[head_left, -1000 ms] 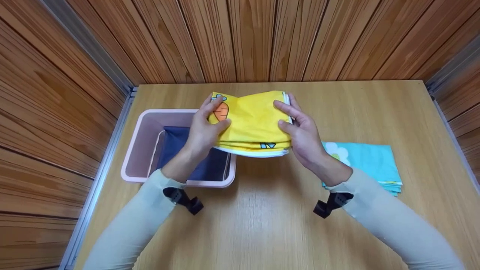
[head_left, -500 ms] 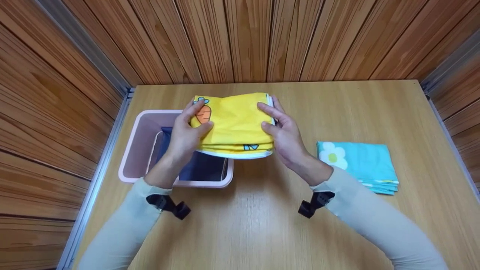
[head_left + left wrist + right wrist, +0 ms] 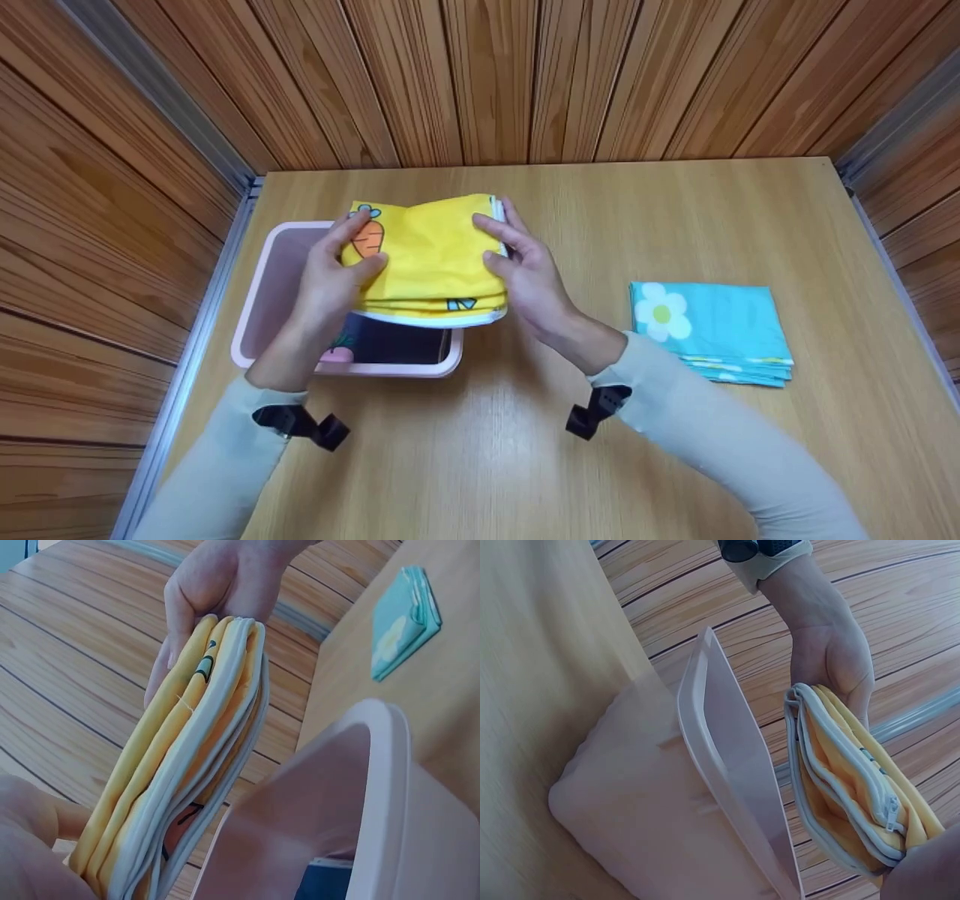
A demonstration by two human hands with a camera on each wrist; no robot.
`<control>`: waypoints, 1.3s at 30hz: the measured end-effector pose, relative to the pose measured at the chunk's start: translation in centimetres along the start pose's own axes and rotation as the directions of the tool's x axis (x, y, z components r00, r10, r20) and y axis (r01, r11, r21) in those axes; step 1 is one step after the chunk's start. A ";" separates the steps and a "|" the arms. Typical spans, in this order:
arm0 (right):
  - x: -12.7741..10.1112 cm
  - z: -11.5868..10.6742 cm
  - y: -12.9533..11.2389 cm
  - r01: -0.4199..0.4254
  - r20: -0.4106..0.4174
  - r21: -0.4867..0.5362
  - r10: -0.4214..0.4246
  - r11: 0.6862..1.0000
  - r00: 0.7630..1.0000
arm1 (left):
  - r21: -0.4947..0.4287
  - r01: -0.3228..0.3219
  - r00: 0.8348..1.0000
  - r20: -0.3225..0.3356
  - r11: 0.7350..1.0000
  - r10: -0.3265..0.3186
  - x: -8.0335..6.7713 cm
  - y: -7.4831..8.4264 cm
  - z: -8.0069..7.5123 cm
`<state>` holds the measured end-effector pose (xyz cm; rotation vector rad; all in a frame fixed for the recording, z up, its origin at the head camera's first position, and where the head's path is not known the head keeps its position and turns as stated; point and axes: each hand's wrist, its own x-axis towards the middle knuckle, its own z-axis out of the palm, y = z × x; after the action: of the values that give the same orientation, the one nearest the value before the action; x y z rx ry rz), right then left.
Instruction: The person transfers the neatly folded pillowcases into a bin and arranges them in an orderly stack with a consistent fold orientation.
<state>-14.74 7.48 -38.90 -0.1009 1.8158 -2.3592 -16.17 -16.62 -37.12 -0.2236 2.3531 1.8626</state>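
Left hand (image 3: 330, 281) and right hand (image 3: 529, 274) clamp opposite ends of a folded yellow cloth (image 3: 427, 259), keeping its layers stacked above the pink bin (image 3: 255, 300) (dark fabric apparently inside) at the bench's (image 3: 525, 450) nine o'clock.

bin (image 3: 255, 300): table (image 3: 525, 465) left | held cloth (image 3: 427, 259): above bin | folded cloth (image 3: 712, 330): table right | dark cloth (image 3: 397, 345): in bin

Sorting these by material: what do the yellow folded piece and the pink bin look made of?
Yellow folded piece: soft woven cloth, probably cotton, matte; layered limp folds, white piping, a zipper in the right wrist view. Pink bin: likely moulded plastic, smooth with slight sheen, thin rounded rim.
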 end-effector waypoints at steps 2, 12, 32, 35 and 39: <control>0.1 0.3 0.1 -0.002 0.003 -0.006 0.003 1.000 1.000 | -0.002 0.004 1.000 0.006 1.000 -0.004 -0.1 0.0 -0.5; 0.3 1.8 0.7 -0.015 0.048 0.015 0.015 1.000 0.999 | 0.028 0.050 0.998 0.040 0.998 -0.051 -0.4 -0.3 -3.0; 0.8 4.1 0.5 -0.161 0.134 0.030 0.156 0.986 0.979 | -0.003 0.177 0.982 0.066 0.984 -0.176 -0.3 -1.2 -7.2; 0.8 4.4 0.8 -0.186 0.130 -0.007 0.186 0.982 0.974 | -0.013 0.195 0.978 0.072 0.981 -0.194 -0.1 -1.5 -7.6; 0.8 4.7 1.0 -0.218 0.129 -0.070 0.226 0.973 0.966 | -0.045 0.224 0.972 0.080 0.974 -0.220 0.1 -2.0 -7.9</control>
<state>-14.74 2.65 -38.70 -0.0601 1.7303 -2.0973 -15.99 -24.77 -37.30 -0.3988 2.1326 1.7968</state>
